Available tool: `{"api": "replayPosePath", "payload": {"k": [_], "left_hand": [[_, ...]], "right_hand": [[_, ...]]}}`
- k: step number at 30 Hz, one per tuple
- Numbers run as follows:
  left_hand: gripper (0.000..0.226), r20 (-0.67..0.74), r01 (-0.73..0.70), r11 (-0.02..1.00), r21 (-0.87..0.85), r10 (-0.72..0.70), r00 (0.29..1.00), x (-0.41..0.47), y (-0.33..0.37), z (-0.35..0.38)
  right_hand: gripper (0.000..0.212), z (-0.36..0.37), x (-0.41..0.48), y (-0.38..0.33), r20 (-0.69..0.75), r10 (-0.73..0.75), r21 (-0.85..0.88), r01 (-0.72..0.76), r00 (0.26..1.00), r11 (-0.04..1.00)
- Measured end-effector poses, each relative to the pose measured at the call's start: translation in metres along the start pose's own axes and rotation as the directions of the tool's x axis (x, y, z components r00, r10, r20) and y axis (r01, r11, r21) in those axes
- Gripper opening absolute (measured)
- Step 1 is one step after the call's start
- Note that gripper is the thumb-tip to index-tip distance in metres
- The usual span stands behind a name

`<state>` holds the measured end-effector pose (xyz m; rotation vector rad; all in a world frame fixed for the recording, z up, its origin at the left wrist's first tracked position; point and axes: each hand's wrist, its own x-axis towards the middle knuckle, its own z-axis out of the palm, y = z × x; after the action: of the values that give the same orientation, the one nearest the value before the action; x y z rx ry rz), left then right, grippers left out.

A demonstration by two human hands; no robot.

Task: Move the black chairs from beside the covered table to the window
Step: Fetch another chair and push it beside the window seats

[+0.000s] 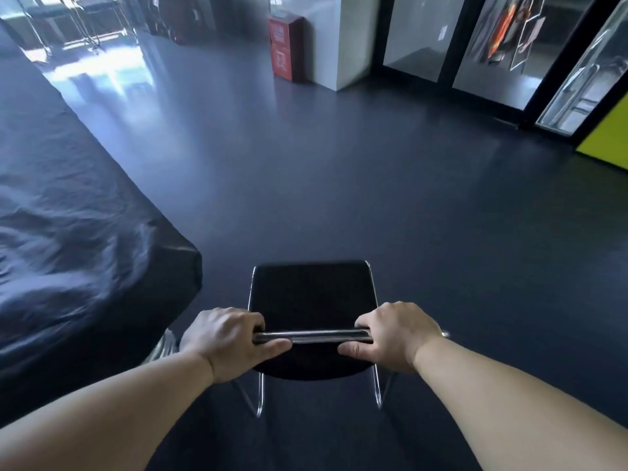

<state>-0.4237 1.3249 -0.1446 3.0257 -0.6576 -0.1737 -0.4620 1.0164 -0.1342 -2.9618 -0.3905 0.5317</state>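
A black chair (312, 294) with a chrome tube frame is right in front of me, its seat facing away. My left hand (227, 338) grips the left end of the chrome top bar of its backrest, and my right hand (394, 334) grips the right end. The table covered in black cloth (68, 212) fills the left side, its corner close to the chair's left edge. Bright window light falls on the floor at the far left (102, 73), where chrome chair legs (85, 32) stand.
Dark open floor (339, 171) stretches ahead. A red box (285, 45) leans by a white pillar (353, 39) at the back. Glass doors with black frames (475, 52) and a yellow panel (608, 137) line the right side.
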Motion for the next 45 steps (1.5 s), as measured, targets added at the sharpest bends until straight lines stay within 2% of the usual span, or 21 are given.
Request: {"api": "replayPosePath", "payload": {"k": [3,7,11,19,26,34,45], "left_hand": [[0.09,0.017,0.046,0.999,-0.008,-0.046,0.999,0.034,0.007,-0.005],[0.09,-0.011,0.096,0.995,-0.002,-0.096,0.995,0.08,0.005,-0.009],[0.092,-0.025,0.145,0.988,0.042,-0.144,0.989,0.134,-0.003,-0.021],[0.091,-0.059,0.357,0.934,0.031,-0.355,0.933,0.244,0.014,-0.02],[0.095,-0.075,0.425,0.905,0.029,-0.422,0.904,0.307,-0.002,-0.032],[0.092,-0.135,0.429,0.902,0.045,-0.421,0.897,0.396,-0.067,-0.039],[0.096,-0.145,0.371,0.926,0.073,-0.358,0.922,0.513,-0.23,-0.065]], "right_hand": [[0.096,-0.02,0.034,0.029,-0.001,-0.059,-0.044,0.059,0.998,0.997],[0.083,-0.046,0.081,0.06,0.01,-0.117,-0.06,0.118,0.993,0.991],[0.084,-0.07,0.141,0.089,-0.011,-0.184,-0.08,0.183,0.983,0.98],[0.084,-0.124,0.276,0.178,0.013,-0.362,-0.158,0.359,0.932,0.92],[0.084,-0.153,0.354,0.2,-0.003,-0.448,-0.173,0.441,0.894,0.881],[0.081,-0.19,0.465,0.205,-0.037,-0.482,-0.19,0.467,0.876,0.864],[0.076,-0.242,0.627,0.151,-0.004,-0.44,-0.201,0.43,0.898,0.88]]}}
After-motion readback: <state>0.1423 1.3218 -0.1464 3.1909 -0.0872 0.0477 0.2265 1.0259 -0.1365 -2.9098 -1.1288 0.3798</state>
